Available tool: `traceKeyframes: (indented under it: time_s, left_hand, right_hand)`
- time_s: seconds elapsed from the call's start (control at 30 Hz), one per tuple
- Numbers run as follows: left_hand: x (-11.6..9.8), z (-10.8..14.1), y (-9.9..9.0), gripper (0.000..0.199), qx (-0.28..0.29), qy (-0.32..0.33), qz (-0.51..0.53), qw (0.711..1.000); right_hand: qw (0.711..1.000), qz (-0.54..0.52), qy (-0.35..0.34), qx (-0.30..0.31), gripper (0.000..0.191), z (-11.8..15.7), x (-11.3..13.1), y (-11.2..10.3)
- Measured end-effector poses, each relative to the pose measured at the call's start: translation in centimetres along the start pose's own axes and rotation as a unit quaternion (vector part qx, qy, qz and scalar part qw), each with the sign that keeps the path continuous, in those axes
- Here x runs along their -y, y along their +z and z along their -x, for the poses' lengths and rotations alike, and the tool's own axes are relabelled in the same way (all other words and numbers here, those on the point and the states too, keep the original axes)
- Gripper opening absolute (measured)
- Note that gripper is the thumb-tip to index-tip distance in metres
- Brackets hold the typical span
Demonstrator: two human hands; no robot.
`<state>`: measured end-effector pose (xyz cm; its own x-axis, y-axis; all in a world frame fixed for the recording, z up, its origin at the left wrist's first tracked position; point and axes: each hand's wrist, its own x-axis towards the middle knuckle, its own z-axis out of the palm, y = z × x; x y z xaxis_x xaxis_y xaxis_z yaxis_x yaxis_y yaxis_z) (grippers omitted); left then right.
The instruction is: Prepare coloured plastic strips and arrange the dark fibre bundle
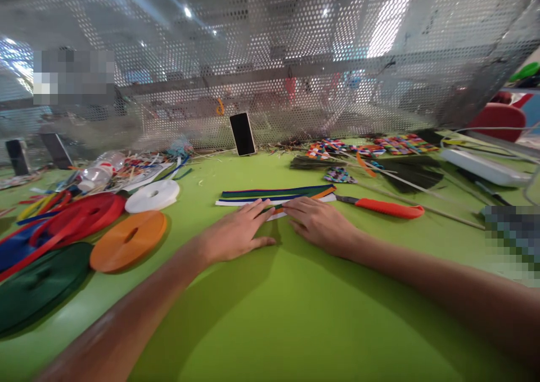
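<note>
Several flat coloured strips (pixel 270 193), in green, blue, white and orange, lie side by side on the green tabletop (pixel 270 314). My left hand (pixel 236 233) rests on their near side, fingers stretched out and thumb spread. Close beside it, my right hand (pixel 323 224) lies with its fingers over the strips, where an orange one slants across. Its fingers look extended and flat, though their tips partly cover the strips. Just right of that hand is a tool with a red handle (pixel 390 207) and a dark metal end touching the strips' right ends.
Rolls of strip lie at left: orange (pixel 113 247), white (pixel 141 197), red (pixel 103 210) and dark green (pixel 67 269). A plastic bottle (pixel 95 174) lies behind them. A phone (pixel 243 134) leans against perforated sheeting (pixel 270 78). Woven colourful pieces (pixel 405 143) and a white bar-shaped device (pixel 485 167) are at right.
</note>
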<state>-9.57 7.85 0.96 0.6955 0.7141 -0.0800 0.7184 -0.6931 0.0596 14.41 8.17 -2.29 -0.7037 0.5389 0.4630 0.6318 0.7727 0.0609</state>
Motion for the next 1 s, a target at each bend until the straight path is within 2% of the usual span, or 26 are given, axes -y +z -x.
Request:
traceKeyframes:
  time_s: [0.17,0.47,0.63,0.73,0.87,1.0]
  left_hand:
    - [-0.7,0.1,-0.4,0.077,0.020,-0.020,-0.016,0.999]
    - [-1.3,0.3,-0.8,0.071,0.001,-0.019,-0.034,0.999]
    - [-1.1,0.2,-0.5,0.069,-0.013,-0.008,-0.044,0.999]
    - [-1.2,0.1,-0.7,0.069,-0.020,-0.008,-0.042,0.999]
    - [-1.4,0.1,-1.0,0.073,0.009,-0.032,-0.015,0.999]
    - [-1.3,0.2,-0.8,0.076,0.029,-0.048,0.003,0.998]
  right_hand:
    - [1.000,0.018,-0.005,0.011,0.026,0.1,0.1,0.0]
    - [0.999,-0.013,-0.009,-0.047,0.024,-0.2,0.0,0.0]
    - [1.000,-0.018,0.016,-0.016,0.026,0.0,0.0,0.0]
    - [1.000,-0.019,0.012,-0.018,0.025,0.0,0.0,0.0]
    - [0.998,-0.055,0.015,-0.034,0.026,0.0,-0.2,0.3]
    - [0.997,-0.067,0.037,-0.025,0.026,0.1,-0.2,0.5]
